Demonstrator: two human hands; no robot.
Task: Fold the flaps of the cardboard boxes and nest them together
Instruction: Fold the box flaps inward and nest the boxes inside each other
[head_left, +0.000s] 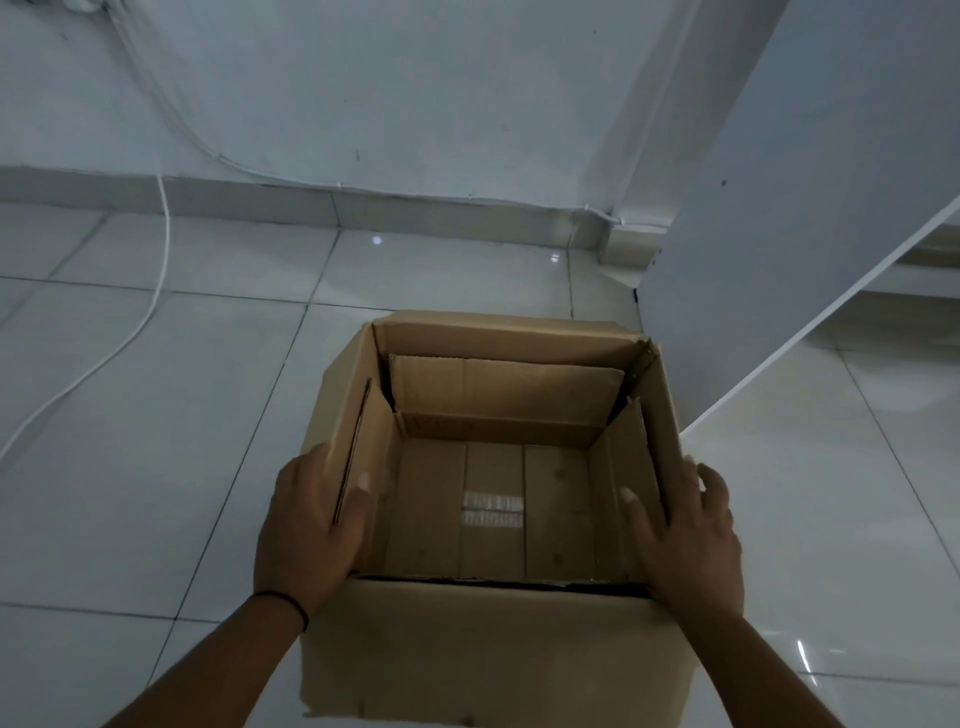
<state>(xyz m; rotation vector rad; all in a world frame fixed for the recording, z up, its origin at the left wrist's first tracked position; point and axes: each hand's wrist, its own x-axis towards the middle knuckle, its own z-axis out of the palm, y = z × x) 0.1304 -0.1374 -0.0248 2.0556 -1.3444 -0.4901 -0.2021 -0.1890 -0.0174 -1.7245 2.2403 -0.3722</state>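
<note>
An open brown cardboard box (498, 654) stands on the tiled floor in front of me. A second, smaller box (493, 509) sits inside it, with tape on its bottom and its flaps standing up against the outer walls. My left hand (306, 530) grips the left rim, thumb inside and fingers on the outside wall. My right hand (685, 540) grips the right rim the same way. The near flap of the outer box hangs down towards me.
A white wall with a skirting runs behind the box. A white cable (156, 291) trails down the wall and across the floor at the left. A white slanted panel (779, 218) stands close to the box's right rear corner.
</note>
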